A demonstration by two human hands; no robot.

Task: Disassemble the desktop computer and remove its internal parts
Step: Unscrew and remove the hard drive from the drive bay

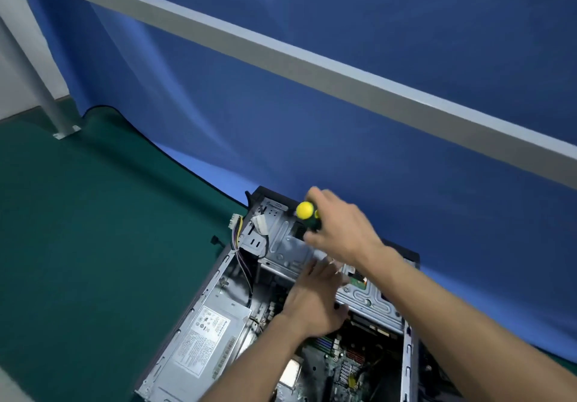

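We see a green mat (93, 230), plain, with a darker edge. Backdrop (343, 158) is blue with lighter folds. Beam (281, 67) and post (34, 83) are pale grey. Screwdriver (307, 214) has a yellow cap on a dark green handle, a bit blurred. Case (218, 280) is black outside, bare silver inside. PSU (203, 336) is silver-grey with a white printed label. Wires (242, 258) look yellow and purple, we think. Motherboard (340, 367) is green with coloured slots.

Two bare forearms, bare hands (338, 233) — no sleeves, no gloves
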